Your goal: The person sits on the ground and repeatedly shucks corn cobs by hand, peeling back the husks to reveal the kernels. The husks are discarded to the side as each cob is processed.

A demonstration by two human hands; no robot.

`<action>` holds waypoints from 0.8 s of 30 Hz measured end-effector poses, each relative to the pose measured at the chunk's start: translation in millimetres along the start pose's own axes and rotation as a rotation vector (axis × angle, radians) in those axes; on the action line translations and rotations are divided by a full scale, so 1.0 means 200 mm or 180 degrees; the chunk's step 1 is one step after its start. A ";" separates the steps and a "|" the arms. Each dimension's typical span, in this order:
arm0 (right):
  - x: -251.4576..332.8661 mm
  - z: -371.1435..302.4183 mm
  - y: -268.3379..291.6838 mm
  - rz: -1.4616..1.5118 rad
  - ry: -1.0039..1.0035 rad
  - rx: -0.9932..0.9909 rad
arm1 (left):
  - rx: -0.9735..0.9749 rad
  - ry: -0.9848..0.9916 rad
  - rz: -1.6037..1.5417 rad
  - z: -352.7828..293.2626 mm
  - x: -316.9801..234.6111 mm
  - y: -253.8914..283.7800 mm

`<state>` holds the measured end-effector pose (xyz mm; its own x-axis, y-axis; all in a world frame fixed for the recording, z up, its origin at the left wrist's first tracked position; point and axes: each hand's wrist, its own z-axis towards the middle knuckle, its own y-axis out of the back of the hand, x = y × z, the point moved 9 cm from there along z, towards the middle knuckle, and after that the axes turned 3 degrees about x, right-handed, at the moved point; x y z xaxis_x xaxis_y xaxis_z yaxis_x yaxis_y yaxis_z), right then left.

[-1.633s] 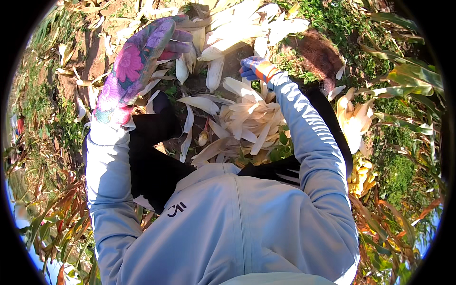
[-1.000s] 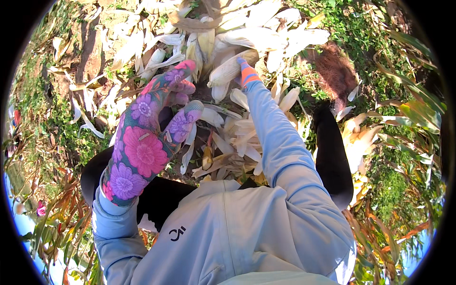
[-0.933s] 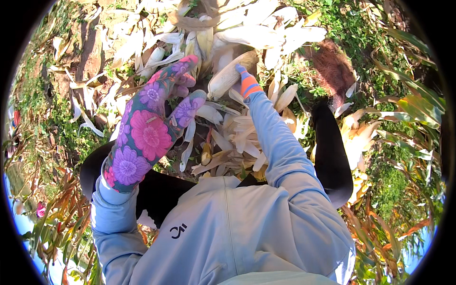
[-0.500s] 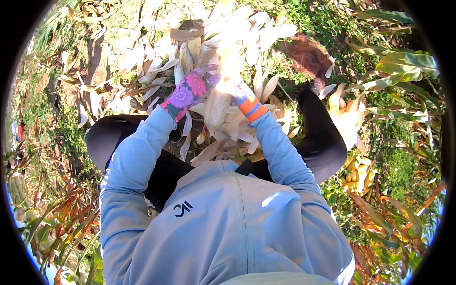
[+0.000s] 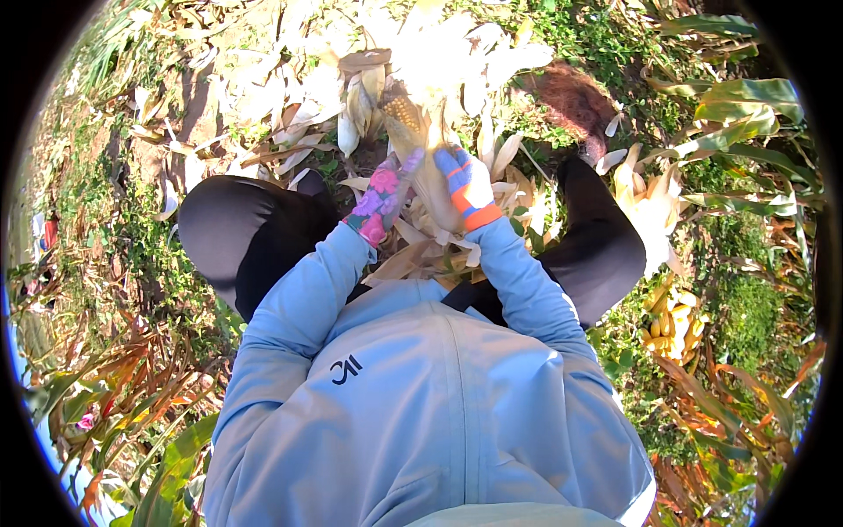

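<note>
An ear of corn [image 5: 404, 114] stands partly bared in front of me, yellow kernels showing at its far end. Pale corn husk [image 5: 430, 186] hangs from it between my hands. In a floral glove, my left hand [image 5: 385, 195] is closed around the ear's lower part from the left, its fingertips partly hidden. My right hand [image 5: 467, 183], in a grey and orange glove, has its fingers curled on the husk at the ear's right side. Strong sunlight washes out the husks beyond.
Stripped husks [image 5: 299, 132] lie heaped beyond my hands. My bent legs [image 5: 255, 233] flank the work. At the right are a pile of yellow corn ears [image 5: 674, 323], a clump of husk [image 5: 648, 202] and standing corn leaves [image 5: 746, 114]. A reddish-brown patch [image 5: 571, 101] lies beyond my right foot.
Yellow kernels have come into sight where husk covered the ear. My left hand has moved right and nearer to me, and my right hand has turned inward. My left knee has shifted.
</note>
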<state>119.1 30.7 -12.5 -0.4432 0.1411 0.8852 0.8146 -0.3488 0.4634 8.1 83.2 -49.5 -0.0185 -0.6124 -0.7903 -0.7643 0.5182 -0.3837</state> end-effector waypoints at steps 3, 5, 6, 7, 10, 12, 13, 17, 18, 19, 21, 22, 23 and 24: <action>-0.02 0.00 -0.01 0.0349 -0.0115 -0.0078 | 0.0298 -0.0333 -0.0269 0.02 0.00 -0.02; -0.13 0.00 0.00 0.0764 -0.0243 -0.0591 | 0.0325 -0.0408 -0.0406 0.02 -0.02 -0.04; -0.15 0.00 0.00 0.0947 -0.0364 -0.0601 | 0.0252 -0.0337 -0.0385 0.02 -0.01 -0.02; -0.17 0.01 -0.01 0.1128 -0.0488 -0.0614 | 0.0182 -0.0263 -0.0363 0.03 -0.01 0.00; -0.01 0.03 0.07 -0.0037 0.0035 -0.0405 | 0.0267 -0.0557 -0.0710 0.02 -0.08 -0.01; -0.07 0.04 0.12 0.0676 -0.0027 -0.0507 | 0.0252 -0.0562 -0.1069 0.04 -0.09 0.01; -0.17 0.06 0.13 0.2061 -0.0412 -0.0719 | 0.0250 -0.0564 -0.1249 0.05 -0.09 0.02; -0.23 0.02 0.10 0.3366 -0.1239 -0.0864 | -0.0263 -0.0977 -0.1841 0.15 -0.16 0.21; -0.21 0.01 0.11 0.3162 -0.1200 -0.0718 | -0.0557 -0.0961 -0.1871 0.19 -0.16 0.31; -0.19 0.02 0.10 0.2963 -0.1154 -0.0557 | -0.0862 -0.0958 -0.1899 0.21 -0.17 0.42; -0.07 -0.01 -0.01 0.2968 -0.1587 -0.0098 | -0.1438 -0.0925 -0.1579 0.25 -0.17 0.61; -0.02 0.02 0.00 0.1884 -0.0901 -0.0101 | -0.1317 -0.0870 -0.1544 0.27 -0.19 0.62; 0.03 0.02 -0.02 0.0801 -0.0213 -0.0106 | -0.1196 -0.0814 -0.1507 0.28 -0.21 0.64; 0.12 0.01 -0.05 0.0142 0.0269 -0.0075 | -0.1113 -0.0759 -0.1479 0.27 -0.20 0.66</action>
<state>101.5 38.7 4.8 -0.4374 0.0467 0.8980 0.8256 -0.3749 0.4216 -57.5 209.0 -94.9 0.4797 -0.5560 -0.6788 -0.8243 -0.0206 -0.5657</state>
